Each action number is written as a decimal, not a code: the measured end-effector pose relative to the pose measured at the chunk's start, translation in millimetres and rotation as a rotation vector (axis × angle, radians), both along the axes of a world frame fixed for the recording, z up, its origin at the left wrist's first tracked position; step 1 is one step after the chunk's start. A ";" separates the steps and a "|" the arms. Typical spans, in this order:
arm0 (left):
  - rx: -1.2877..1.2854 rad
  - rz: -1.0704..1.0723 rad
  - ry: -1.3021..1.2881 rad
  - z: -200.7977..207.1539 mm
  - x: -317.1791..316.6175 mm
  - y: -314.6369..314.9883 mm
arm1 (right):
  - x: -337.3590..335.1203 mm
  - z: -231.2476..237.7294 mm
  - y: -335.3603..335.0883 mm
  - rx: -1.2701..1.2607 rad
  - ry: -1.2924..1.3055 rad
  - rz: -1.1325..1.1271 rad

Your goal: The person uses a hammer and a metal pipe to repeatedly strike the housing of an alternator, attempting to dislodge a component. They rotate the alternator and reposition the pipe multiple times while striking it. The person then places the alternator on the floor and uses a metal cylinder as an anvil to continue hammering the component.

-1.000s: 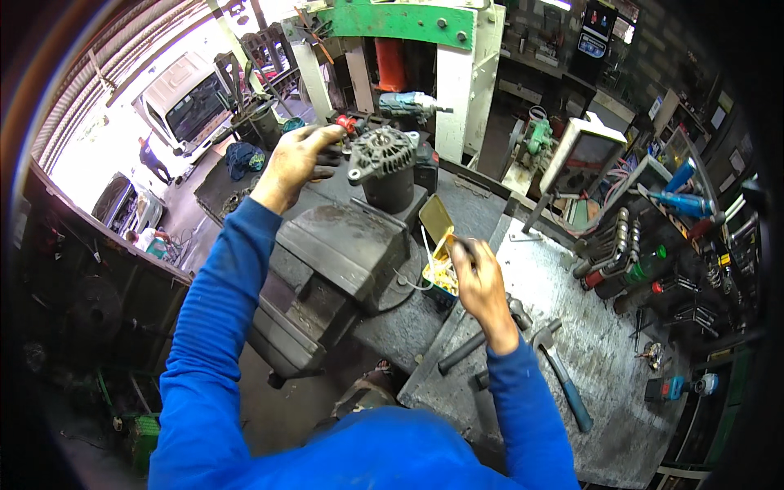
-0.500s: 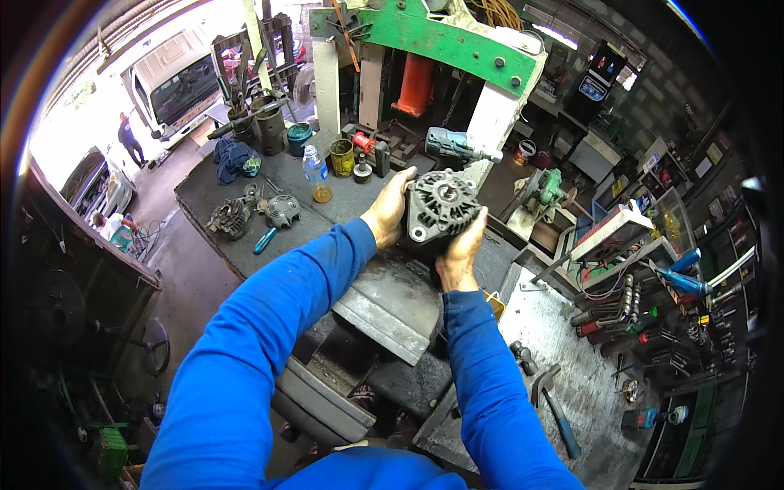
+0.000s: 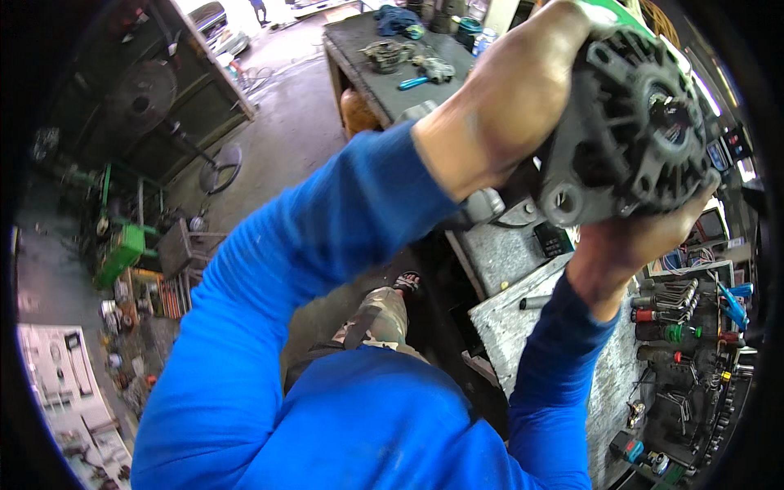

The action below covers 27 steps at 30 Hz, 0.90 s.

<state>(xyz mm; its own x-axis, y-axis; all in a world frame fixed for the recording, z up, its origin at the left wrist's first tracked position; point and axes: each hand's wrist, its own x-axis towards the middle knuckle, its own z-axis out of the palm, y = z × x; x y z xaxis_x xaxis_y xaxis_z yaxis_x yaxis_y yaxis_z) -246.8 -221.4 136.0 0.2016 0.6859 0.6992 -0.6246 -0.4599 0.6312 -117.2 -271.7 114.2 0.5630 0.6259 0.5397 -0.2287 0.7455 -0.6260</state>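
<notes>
Raised close in front of me at the upper right is a grey alternator (image 3: 629, 122) with a vented, finned housing and a mounting lug. My left hand (image 3: 510, 94) grips its left side, blurred by motion, with the fingertips partly hidden behind the housing. From below and the right, my right hand (image 3: 637, 245) is wrapped round the other side. Beyond the left wrist, disassembled housing parts (image 3: 388, 55) lie on the dark workbench (image 3: 351, 37), near a blue-handled screwdriver (image 3: 413, 83).
Below my right forearm stands a worn metal-topped table (image 3: 506, 327). Hand tools (image 3: 674, 335) hang or lie at the right, above a teal cordless tool (image 3: 629, 447). A pedestal fan (image 3: 143, 94) and a green box (image 3: 120, 255) stand at the left. A blue cloth (image 3: 398, 20) lies on the far bench.
Both hands have lifted the alternator up and to the right, much closer to the camera. My view has swung left and downward, bringing my legs and the left floor into sight.
</notes>
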 end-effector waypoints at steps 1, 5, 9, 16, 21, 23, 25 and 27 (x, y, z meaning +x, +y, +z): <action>-0.192 -0.235 -0.113 -5.5 -22.1 -27.8 | -19.5 -9.9 -23.4 -0.074 -0.053 -0.081; -0.498 0.055 -0.036 -50.3 -112.1 -141.5 | -86.8 -59.6 -117.5 -0.416 -0.067 0.070; -0.842 -0.077 -0.268 -130.8 -177.2 -233.0 | -146.5 -128.7 -185.3 -0.709 0.286 0.623; -1.470 0.061 -0.458 -362.3 -271.4 -345.0 | -238.6 -345.1 -268.8 -1.278 0.403 0.883; -1.653 0.207 -0.469 -517.3 -318.2 -409.9 | -287.8 -518.9 -320.6 -1.453 0.498 0.924; -1.711 0.198 -0.500 -579.0 -330.8 -425.0 | -296.6 -583.6 -332.9 -1.606 0.527 0.917; -1.727 0.204 -0.575 -639.0 -335.8 -430.7 | -299.3 -643.4 -337.9 -1.683 0.490 0.914; -1.760 0.206 -0.587 -702.9 -345.5 -430.3 | -311.9 -710.4 -330.9 -1.738 0.553 0.864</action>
<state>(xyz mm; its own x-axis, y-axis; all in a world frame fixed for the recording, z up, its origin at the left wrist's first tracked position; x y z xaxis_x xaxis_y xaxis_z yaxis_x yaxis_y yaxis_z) -592.3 -651.7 -567.0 0.0587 0.5852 -0.8088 -0.9372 0.3114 0.1572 -429.1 -602.7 -596.1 -0.2505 0.3335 -0.9089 -0.5075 -0.8447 -0.1700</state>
